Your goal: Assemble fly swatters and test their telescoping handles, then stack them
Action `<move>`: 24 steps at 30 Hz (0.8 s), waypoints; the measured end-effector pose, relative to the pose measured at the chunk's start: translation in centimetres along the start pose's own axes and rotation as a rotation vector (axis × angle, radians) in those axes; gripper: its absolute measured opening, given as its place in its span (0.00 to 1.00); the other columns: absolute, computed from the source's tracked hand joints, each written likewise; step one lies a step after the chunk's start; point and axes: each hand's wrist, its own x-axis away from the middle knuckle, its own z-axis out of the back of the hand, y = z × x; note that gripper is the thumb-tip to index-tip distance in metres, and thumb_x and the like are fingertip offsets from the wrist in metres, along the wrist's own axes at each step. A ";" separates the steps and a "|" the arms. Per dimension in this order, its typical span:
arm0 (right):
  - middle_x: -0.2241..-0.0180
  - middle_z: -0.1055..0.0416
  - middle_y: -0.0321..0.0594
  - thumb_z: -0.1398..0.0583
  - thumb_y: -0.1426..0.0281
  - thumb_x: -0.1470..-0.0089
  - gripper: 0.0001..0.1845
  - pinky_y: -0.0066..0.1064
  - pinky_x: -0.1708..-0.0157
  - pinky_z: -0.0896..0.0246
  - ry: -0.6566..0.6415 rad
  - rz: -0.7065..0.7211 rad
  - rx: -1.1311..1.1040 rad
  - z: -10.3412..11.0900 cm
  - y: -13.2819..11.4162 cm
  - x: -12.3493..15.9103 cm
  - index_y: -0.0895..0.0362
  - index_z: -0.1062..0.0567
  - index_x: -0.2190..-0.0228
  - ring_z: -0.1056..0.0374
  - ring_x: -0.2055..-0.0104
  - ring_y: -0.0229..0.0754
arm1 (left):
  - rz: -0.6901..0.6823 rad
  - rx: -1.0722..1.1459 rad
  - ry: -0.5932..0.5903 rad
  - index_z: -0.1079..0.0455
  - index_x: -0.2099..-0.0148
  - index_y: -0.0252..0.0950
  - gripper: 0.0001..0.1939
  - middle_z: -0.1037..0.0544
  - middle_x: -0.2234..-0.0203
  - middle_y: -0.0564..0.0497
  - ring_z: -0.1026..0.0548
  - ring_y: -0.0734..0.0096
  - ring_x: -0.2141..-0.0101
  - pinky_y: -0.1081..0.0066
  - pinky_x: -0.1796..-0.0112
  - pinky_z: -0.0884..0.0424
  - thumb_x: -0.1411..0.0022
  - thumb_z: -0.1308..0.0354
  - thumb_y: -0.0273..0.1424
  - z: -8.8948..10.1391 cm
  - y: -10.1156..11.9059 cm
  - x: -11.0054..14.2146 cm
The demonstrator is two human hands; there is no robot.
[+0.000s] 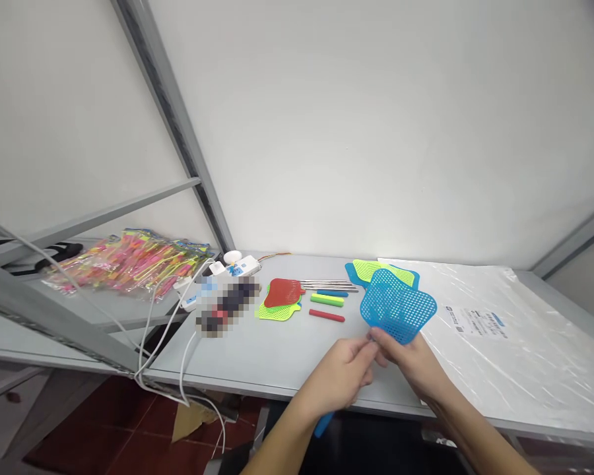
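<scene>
Over the front of the table I hold a blue fly swatter (398, 305), its perforated head tilted upward. My right hand (416, 363) pinches the base of that head. Close against it, my left hand (344, 373) is closed around the shaft, which the fingers hide. A blue handle end (323, 424) shows below my left wrist. Behind the held head lie yellow-green (363, 269) and blue (355, 276) swatter heads. To the left are a red swatter head (283, 291) on green ones (280, 311), several metal rods (327, 285), and red (327, 316), green (327, 301) and blue (332, 293) handles.
White plastic packaging (515, 349) with printed labels covers the right of the table. Power strips (245, 266) with white cables (183, 363) are at the left, by a blurred patch (228, 307). Bagged colourful items (133, 264) lie beyond the grey metal frame (178, 125).
</scene>
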 end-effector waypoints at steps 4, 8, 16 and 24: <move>0.77 0.37 0.33 0.38 0.58 0.46 0.14 0.31 0.73 0.45 0.068 -0.021 -0.076 0.9 1.0 -0.3 0.57 0.29 0.69 0.43 0.75 0.37 | -0.010 0.073 -0.053 0.35 0.64 0.36 0.22 0.46 0.84 0.63 0.52 0.85 0.90 0.80 0.88 0.52 0.33 0.55 0.50 -0.1 -0.1 -0.2; 0.81 0.45 0.29 0.35 0.60 0.48 0.14 0.29 0.79 0.55 0.189 0.041 -0.170 4.4 -0.1 -2.8 0.57 0.30 0.73 0.52 0.79 0.33 | 0.058 -0.023 -0.082 0.35 0.65 0.36 0.23 0.45 0.85 0.63 0.51 0.83 0.89 0.79 0.88 0.51 0.33 0.56 0.50 0.6 -0.5 -0.3; 0.87 0.49 0.26 0.38 0.55 0.46 0.18 0.28 0.81 0.59 0.106 -0.122 -0.303 2.6 1.4 -4.2 0.58 0.27 0.72 0.54 0.83 0.31 | 0.029 -0.231 -0.006 0.36 0.64 0.37 0.20 0.43 0.83 0.61 0.47 0.79 0.83 0.77 0.80 0.50 0.30 0.59 0.45 1.9 -0.1 -1.9; 0.87 0.50 0.26 0.38 0.54 0.46 0.18 0.28 0.80 0.58 0.336 -0.024 -0.346 5.1 0.9 -5.5 0.57 0.26 0.71 0.55 0.82 0.32 | 0.067 -0.553 0.019 0.38 0.67 0.39 0.21 0.37 0.78 0.57 0.38 0.72 0.74 0.73 0.71 0.43 0.30 0.61 0.45 3.5 0.7 -1.8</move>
